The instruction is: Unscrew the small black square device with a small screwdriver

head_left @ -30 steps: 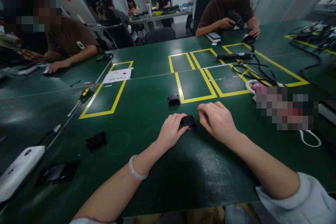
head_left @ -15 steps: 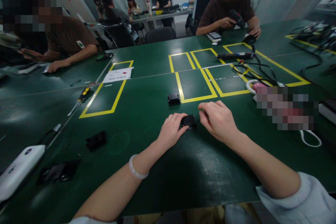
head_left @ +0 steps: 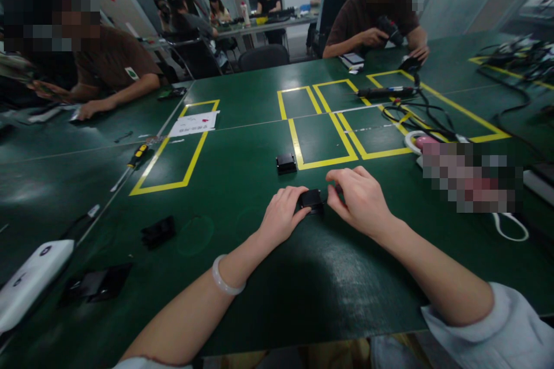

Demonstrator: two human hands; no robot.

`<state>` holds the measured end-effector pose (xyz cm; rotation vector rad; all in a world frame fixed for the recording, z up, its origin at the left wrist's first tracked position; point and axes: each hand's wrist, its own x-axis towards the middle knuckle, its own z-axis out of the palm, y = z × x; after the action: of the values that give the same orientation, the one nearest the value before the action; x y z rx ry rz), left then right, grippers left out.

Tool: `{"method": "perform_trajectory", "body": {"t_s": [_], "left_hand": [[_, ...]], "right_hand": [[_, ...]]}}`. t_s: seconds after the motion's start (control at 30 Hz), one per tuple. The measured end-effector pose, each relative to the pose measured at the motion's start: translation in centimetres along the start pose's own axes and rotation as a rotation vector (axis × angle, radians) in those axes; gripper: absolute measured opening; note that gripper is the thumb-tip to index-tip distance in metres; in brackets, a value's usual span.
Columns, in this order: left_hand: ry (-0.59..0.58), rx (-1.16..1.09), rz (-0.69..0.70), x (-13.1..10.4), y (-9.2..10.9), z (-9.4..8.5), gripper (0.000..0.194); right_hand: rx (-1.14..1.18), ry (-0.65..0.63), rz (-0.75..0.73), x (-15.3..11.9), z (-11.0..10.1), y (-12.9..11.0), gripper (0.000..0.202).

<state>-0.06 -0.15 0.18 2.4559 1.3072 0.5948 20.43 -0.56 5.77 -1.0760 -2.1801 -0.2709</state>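
My left hand grips a small black block by its left side on the green table. Just right of that block is my right hand, its fingers curled and pinched; whatever is between the fingertips is too small and dark to make out. A second black block rests on the table beyond my left hand, beside a yellow tape outline.
A black part and a flat black piece lie left, near a white device. A screwdriver is farther back. Cables and a pink item lie right. Two people sit across the table.
My hands have hardly moved; the right fingers have shifted slightly beside the block. In the background, a person at the back left stands more upright.
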Motion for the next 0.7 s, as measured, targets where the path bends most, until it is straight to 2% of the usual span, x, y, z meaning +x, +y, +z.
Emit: {"method": "perform_trajectory", "body": {"t_s": [0.2,0.43,0.7], "left_hand": [[-0.001,0.013,0.002,0.03,-0.07,0.11,0.034],[-0.005,0.015,-0.002,0.01,-0.04,0.01,0.033],[-0.001,0.015,0.004,-0.03,-0.03,0.04,0.034]], "right_hand": [[-0.017,-0.021,-0.039,-0.02,0.07,0.11,0.01],[-0.014,0.012,-0.009,-0.01,0.11,0.02,0.012],[0.003,-0.006,-0.026,-0.18,0.18,0.19,0.01]]}}
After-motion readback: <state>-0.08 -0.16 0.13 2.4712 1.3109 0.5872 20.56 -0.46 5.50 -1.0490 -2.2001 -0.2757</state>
